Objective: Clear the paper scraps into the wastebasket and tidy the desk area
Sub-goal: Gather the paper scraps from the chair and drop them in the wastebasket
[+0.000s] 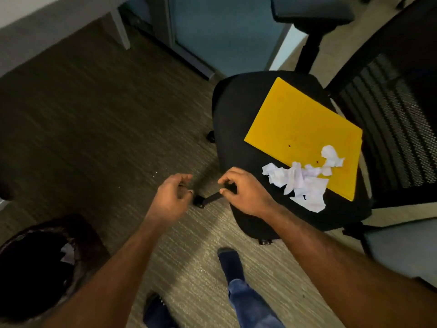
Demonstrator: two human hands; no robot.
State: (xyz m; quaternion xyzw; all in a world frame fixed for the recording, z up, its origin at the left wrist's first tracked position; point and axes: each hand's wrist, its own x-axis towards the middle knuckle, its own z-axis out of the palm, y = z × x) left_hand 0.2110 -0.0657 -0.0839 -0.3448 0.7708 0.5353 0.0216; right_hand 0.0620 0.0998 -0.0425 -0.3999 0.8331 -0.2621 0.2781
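Crumpled white paper scraps lie on a black office chair seat, partly on a yellow folder. A dark wastebasket stands on the carpet at the lower left with a bit of white paper inside. My left hand hovers over the carpet, fingers loosely curled, holding nothing. My right hand hangs at the seat's front-left edge, a short way left of the scraps, fingers curled and empty.
The chair's mesh backrest and armrest rise at the right. A chair base leg with a caster shows below my hands. A desk leg and a blue panel stand at the back. My feet are on the carpet below.
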